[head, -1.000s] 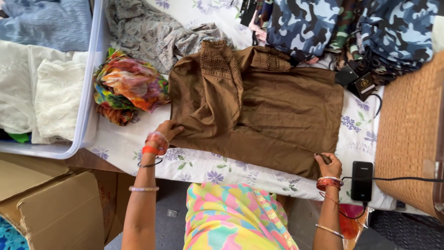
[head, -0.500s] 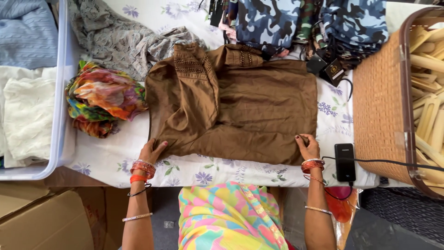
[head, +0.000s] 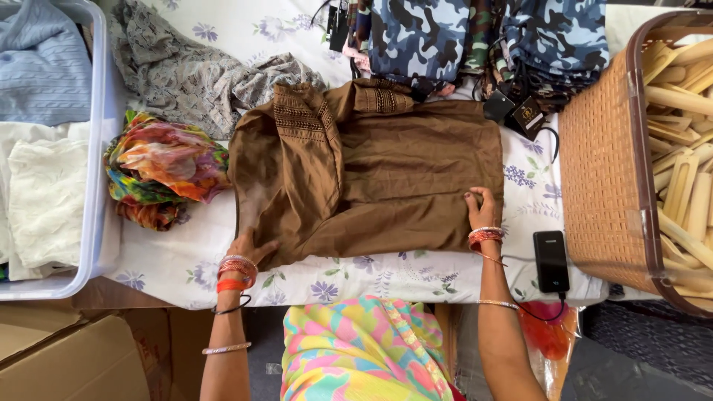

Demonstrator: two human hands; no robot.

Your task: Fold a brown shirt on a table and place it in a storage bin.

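Note:
A brown embroidered garment point(head: 386, 171) lies folded flat on a floral sheet point(head: 186, 260). My left hand point(head: 251, 246) rests on its near left corner, fingers spread on the cloth. My right hand point(head: 481, 208) presses on the near right edge of the garment. Both wrists wear red and silver bangles. Neither hand lifts the cloth; whether the fingers pinch the fabric I cannot tell.
A crumpled multicoloured cloth point(head: 160, 167) and a grey lace cloth point(head: 186, 74) lie to the left. A clear bin point(head: 93, 186) holds pale folded clothes. Camouflage clothes point(head: 445, 37) lie at the back; a wicker basket point(head: 605, 171) of wooden hangers and a black phone point(head: 551, 260) sit to the right.
Both hands slid inward over the garment's near edge, smoothing it. The camera view shifted, so the garment now sits more centred.

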